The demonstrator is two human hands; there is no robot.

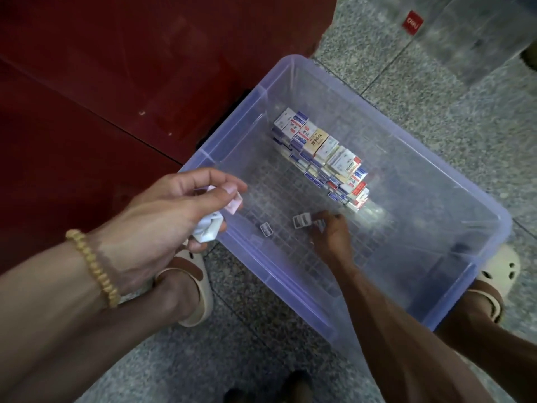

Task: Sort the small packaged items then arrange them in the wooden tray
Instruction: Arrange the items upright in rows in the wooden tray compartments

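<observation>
My left hand [162,210] grips several small boxes [209,228] over the clear bin's rim [241,245]; my right hand [328,231], inside, apparently pinches one box beside two loose boxes [301,221]; stacked boxes [322,155] lie beyond.

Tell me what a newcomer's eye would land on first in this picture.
First comes the translucent purple-rimmed plastic bin on the speckled floor, with a tight stack of small printed boxes near its middle. Next, the left hand, a beaded bracelet on its wrist, holds several small white packets at the bin's near-left rim. The right hand reaches inside toward loose boxes on the bin floor.
</observation>
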